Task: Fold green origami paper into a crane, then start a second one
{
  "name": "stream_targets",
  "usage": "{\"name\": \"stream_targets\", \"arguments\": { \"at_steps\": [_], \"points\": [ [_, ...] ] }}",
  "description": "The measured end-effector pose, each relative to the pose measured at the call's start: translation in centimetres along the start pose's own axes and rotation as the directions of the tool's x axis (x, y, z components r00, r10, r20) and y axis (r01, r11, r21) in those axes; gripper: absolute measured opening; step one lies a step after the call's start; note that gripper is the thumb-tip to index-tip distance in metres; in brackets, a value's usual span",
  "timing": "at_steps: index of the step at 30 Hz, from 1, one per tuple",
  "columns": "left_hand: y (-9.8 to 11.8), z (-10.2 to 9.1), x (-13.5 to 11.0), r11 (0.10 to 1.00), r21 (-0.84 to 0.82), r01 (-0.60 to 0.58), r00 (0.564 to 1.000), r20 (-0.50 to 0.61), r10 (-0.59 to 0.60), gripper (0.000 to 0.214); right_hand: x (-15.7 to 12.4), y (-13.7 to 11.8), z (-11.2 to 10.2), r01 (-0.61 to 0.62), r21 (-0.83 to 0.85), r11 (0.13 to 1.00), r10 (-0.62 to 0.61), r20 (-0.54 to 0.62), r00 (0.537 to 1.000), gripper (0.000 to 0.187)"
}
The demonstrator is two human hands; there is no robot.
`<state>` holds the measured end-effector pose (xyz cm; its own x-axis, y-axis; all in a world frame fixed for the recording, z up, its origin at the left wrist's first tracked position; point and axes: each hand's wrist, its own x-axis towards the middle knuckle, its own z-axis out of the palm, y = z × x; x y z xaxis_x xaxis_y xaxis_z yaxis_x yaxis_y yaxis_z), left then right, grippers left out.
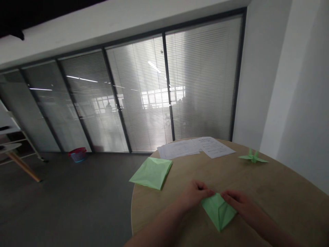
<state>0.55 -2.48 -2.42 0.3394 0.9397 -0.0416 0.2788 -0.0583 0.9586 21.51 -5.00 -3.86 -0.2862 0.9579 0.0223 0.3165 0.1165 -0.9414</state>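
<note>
A partly folded piece of green paper (218, 211) lies on the round wooden table (269, 192) near its front. My left hand (193, 195) pinches its upper left edge with the fingers closed. At the upper right edge, my right hand (238, 200) presses on the paper, its fingers bent and together. Both forearms reach in from the bottom of the view.
A stack of green paper sheets (152, 173) lies at the table's left edge. White printed sheets (195, 146) lie at the far edge. A finished green paper crane (253, 156) stands at the far right. Glass walls with blinds stand behind; a red basket (77, 154) sits on the floor.
</note>
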Motion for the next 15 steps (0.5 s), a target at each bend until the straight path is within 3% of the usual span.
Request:
{"name": "stream_targets", "arguments": {
  "at_steps": [10, 15],
  "points": [
    [-0.88, 0.22, 0.34, 0.999, 0.036, 0.015, 1.000, 0.021, -0.016, 0.047, -0.52, -0.84, -0.24, 0.036, -0.143, 0.989, -0.039, -0.020, 0.999, 0.050],
    [-0.02, 0.22, -0.06, 0.999, 0.052, 0.007, 1.000, -0.015, -0.007, 0.043, -0.40, -0.72, 0.01, 0.032, -0.102, 0.994, -0.033, -0.012, 0.999, 0.051]
  ]
}}
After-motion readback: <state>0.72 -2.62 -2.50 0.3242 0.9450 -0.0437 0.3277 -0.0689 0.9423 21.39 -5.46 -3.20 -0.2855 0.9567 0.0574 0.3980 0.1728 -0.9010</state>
